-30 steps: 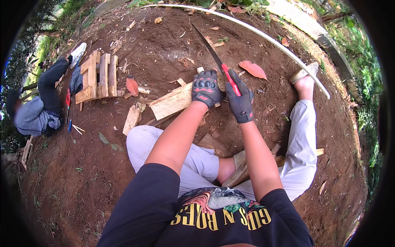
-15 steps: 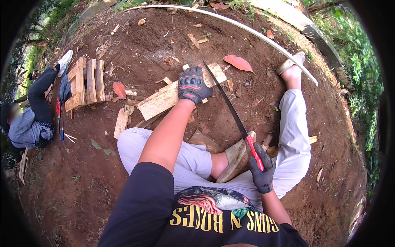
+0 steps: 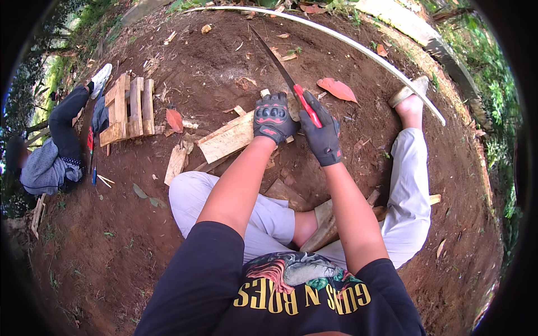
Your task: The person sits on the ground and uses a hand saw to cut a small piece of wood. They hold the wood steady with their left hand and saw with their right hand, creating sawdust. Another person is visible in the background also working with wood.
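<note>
"So, where is the saw [image 3: 284, 71]?"

"In front of the person, slanting up and leftward over the dirt [image 3: 134, 263]. Right grip [image 3: 321, 134] closed round its red handle [image 3: 305, 103], tip out past the plank [image 3: 228, 137]."

"And the left grip [image 3: 273, 119]?"

"On top of the plank, just beside the handle. Cannot tell whether the fingers clamp the edge or only press down; the glove's back hides them. Plank lies aslant beyond the folded leg, its near end to the left."

"Teeth in the wood?"

"Cannot tell from above. Handle sits close to the plank's far part, so the contact is hidden or too small to read."

"Notes on doing it well?"

"My judgement: press the plank firmly down so it cannot rock on the scraps [image 3: 216, 164] by its lower edge. Set the left fingers further from the tooth line; they look close. Start light, then use the blade's whole length, wrist and forearm in line with the cut. Let the teeth work; forcing likely makes a thin blade bind or bow."

"Hazards about?"

"Shoe [image 3: 320, 232] under the right forearm. Mind it on the pull stroke. Red leaf [image 3: 337, 88] beyond the right grip, harmless."
</note>
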`<action>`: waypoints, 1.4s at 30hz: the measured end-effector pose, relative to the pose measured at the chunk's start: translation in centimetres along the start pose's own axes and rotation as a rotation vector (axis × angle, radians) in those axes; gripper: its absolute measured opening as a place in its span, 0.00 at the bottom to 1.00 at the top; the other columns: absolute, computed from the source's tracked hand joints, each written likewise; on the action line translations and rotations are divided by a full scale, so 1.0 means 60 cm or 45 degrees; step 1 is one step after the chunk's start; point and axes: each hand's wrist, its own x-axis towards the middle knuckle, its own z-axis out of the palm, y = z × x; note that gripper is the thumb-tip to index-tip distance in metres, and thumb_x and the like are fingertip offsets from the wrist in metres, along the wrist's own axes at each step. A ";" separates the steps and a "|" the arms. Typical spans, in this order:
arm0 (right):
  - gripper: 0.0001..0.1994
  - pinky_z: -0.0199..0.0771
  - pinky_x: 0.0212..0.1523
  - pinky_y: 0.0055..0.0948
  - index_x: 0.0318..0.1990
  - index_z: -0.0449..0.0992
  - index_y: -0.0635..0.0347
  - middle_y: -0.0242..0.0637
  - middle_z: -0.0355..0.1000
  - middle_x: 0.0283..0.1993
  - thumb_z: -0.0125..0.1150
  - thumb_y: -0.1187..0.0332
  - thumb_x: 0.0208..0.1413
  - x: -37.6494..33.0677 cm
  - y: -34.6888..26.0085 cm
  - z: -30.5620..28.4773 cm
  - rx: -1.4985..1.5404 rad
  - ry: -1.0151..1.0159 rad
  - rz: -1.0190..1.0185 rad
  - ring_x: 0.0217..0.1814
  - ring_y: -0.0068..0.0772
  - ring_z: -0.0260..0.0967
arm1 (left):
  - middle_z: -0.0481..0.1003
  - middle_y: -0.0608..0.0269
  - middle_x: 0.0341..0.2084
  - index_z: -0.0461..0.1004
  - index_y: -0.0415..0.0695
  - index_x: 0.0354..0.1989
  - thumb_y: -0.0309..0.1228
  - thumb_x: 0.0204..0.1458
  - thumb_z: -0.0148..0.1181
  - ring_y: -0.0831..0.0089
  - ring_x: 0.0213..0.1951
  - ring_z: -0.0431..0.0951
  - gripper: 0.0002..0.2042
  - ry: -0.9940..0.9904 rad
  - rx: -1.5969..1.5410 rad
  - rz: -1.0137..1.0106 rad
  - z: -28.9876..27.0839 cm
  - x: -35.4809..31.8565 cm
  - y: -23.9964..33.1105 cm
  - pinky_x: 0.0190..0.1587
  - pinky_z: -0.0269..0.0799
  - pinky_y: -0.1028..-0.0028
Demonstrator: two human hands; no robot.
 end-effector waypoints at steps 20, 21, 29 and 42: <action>0.24 0.78 0.69 0.43 0.72 0.78 0.57 0.50 0.80 0.69 0.67 0.65 0.70 -0.170 -0.142 -0.139 -0.346 -0.167 0.185 0.71 0.53 0.79 | 0.79 0.46 0.59 0.75 0.39 0.67 0.51 0.48 0.75 0.51 0.62 0.80 0.40 -0.105 -0.023 -0.063 -0.023 -0.013 -0.022 0.68 0.72 0.54; 0.24 0.78 0.69 0.43 0.72 0.78 0.55 0.49 0.80 0.69 0.67 0.64 0.70 -0.119 -0.118 -0.099 -0.321 -0.161 0.116 0.71 0.53 0.79 | 0.79 0.48 0.61 0.73 0.40 0.71 0.55 0.48 0.75 0.51 0.63 0.80 0.44 -0.159 -0.008 -0.089 -0.024 -0.007 -0.022 0.68 0.72 0.54; 0.25 0.77 0.70 0.43 0.72 0.78 0.53 0.49 0.80 0.69 0.67 0.62 0.70 -0.046 -0.031 -0.028 -0.199 -0.027 0.000 0.71 0.52 0.79 | 0.80 0.44 0.58 0.77 0.40 0.65 0.56 0.49 0.74 0.49 0.62 0.81 0.39 -0.109 -0.023 -0.024 -0.011 0.003 -0.002 0.66 0.74 0.53; 0.24 0.83 0.63 0.42 0.67 0.80 0.64 0.53 0.83 0.64 0.69 0.69 0.65 -0.348 -0.219 -0.276 -0.467 -0.147 0.403 0.63 0.51 0.84 | 0.79 0.49 0.62 0.75 0.41 0.67 0.52 0.43 0.79 0.54 0.65 0.79 0.43 -0.169 -0.044 -0.076 -0.023 -0.004 -0.007 0.69 0.72 0.55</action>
